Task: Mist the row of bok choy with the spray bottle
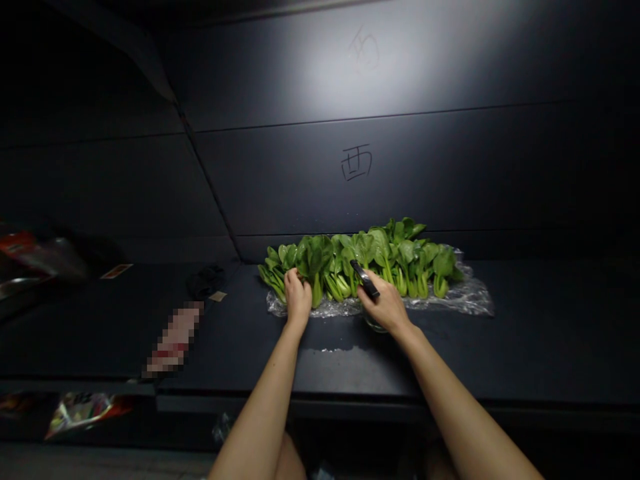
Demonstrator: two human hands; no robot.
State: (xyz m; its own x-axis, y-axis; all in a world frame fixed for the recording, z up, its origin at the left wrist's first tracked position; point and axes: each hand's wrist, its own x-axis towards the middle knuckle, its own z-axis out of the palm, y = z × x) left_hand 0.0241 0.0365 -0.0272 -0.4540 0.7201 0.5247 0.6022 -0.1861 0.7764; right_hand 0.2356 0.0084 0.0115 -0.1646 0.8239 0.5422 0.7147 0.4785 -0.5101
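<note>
A row of green bok choy lies on a crumpled clear plastic sheet against the back panel. My left hand is at the row's left end, its fingers curled on a bok choy with broad leaves. In my right hand is a spray bottle, gripped in front of the middle of the row. Its black spray head points up and to the left. Most of the bottle's body is hidden under the hand.
The dark shelf has a wet patch near its front. To the left lie a blurred-out pinkish item, a dark bundle and a small card. Packaged goods sit on a lower level.
</note>
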